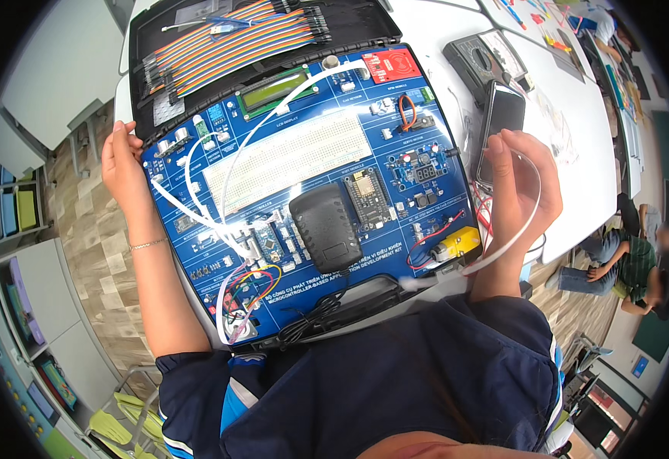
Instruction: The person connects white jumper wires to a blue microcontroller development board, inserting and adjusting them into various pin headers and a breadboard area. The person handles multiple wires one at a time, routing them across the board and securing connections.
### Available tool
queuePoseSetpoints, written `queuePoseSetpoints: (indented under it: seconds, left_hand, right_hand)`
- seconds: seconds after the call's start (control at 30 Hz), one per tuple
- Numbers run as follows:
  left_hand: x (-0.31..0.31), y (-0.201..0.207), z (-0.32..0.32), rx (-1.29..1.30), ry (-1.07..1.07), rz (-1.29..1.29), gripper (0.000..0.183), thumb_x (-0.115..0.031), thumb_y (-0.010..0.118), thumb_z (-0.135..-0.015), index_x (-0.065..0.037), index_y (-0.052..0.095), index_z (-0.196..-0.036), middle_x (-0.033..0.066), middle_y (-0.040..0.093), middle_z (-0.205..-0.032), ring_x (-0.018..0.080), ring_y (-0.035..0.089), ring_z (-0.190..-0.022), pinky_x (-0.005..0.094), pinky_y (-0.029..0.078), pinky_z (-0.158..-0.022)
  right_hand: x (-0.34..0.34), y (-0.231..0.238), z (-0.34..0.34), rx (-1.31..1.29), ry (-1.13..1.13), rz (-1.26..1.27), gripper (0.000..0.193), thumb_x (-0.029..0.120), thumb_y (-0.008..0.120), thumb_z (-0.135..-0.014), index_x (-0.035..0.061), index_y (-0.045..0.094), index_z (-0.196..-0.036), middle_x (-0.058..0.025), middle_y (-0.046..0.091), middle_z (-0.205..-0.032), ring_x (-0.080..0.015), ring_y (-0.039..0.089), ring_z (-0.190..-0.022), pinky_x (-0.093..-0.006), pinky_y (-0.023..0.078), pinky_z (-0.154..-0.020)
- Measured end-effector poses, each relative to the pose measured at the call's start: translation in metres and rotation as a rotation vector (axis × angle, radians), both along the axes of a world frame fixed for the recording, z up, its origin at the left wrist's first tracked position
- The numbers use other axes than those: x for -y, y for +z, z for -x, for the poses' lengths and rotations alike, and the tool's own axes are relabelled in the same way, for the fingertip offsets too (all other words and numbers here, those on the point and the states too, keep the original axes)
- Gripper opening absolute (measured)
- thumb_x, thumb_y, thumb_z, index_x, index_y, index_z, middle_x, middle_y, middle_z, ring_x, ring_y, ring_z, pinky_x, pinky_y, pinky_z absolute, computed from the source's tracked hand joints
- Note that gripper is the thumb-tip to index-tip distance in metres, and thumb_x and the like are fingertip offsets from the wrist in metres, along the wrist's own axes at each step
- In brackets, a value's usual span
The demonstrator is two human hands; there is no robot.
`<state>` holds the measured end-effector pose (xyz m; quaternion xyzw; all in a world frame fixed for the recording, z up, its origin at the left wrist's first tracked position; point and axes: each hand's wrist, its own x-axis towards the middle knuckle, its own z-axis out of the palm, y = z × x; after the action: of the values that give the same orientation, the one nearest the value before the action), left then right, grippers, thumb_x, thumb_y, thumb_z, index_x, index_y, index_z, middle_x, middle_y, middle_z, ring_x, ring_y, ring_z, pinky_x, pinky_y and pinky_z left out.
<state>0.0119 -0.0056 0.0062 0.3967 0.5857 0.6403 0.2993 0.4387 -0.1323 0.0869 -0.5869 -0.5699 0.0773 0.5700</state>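
In front of me lies a blue microcontroller kit board (pixel 273 164) in an open black case, with a white breadboard (pixel 288 157) at its middle. My left hand (pixel 122 157) is at the case's upper left corner, its fingers curled against the edge. To the right of the board, my right hand (pixel 530 183) is raised, thumb and fingertips pinched on a thin white cable (pixel 535 208). That cable loops past my wrist toward the board's near edge. Other white cables (pixel 189 172) run between modules. A black power adapter (pixel 325 228) rests on the board.
The case lid (pixel 139 46) holds rainbow jumper wires (pixel 235 46). Right of the case lie a black smartphone (pixel 503 115) and an analogue multimeter (pixel 487 61) on the white table (pixel 587 145). A yellow motor (pixel 455 243) sits at the board's lower right. People sit farther right.
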Motion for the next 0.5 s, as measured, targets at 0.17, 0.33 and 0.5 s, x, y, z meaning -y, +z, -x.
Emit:
queuePoseSetpoints:
  seconds: [0.17, 0.33, 0.5]
  left_hand:
    - [-0.0007, -0.0005, 0.0038, -0.031, -0.008, 0.010, 0.030, -0.031, 0.063, -0.103, -0.002, 0.071, -0.102, -0.0062, 0.055, -0.075, 0.0009, 0.042, -0.065, 0.0181, 0.032, -0.060]
    - [0.0006, -0.0011, 0.0050, -0.018, -0.030, 0.010, 0.032, -0.032, 0.063, -0.103, -0.001, 0.070, -0.106, -0.0057, 0.056, -0.076, 0.0015, 0.044, -0.068, 0.0183, 0.034, -0.062]
    - [-0.0002, -0.0008, 0.0039, -0.022, -0.032, 0.013, 0.032, -0.032, 0.062, -0.103, -0.001, 0.070, -0.106, -0.0056, 0.056, -0.077, 0.0015, 0.045, -0.068, 0.0181, 0.034, -0.062]
  right_hand:
    - [0.0000, 0.0029, 0.0027, -0.021, 0.000, -0.014, 0.018, -0.006, 0.076, -0.086, -0.0016, 0.072, -0.103, -0.0112, 0.068, -0.104, -0.0148, 0.067, -0.094, -0.0244, 0.057, -0.079]
    - [-0.0004, 0.0006, 0.0003, 0.018, 0.024, -0.025, 0.018, -0.007, 0.075, -0.086, -0.0025, 0.072, -0.103, -0.0121, 0.068, -0.105, -0.0159, 0.068, -0.095, -0.0265, 0.059, -0.082]
    - [-0.0007, 0.0022, 0.0015, -0.029, 0.032, -0.012, 0.018, -0.008, 0.075, -0.086, -0.0025, 0.071, -0.102, -0.0141, 0.070, -0.109, -0.0177, 0.069, -0.100, -0.0283, 0.059, -0.084]
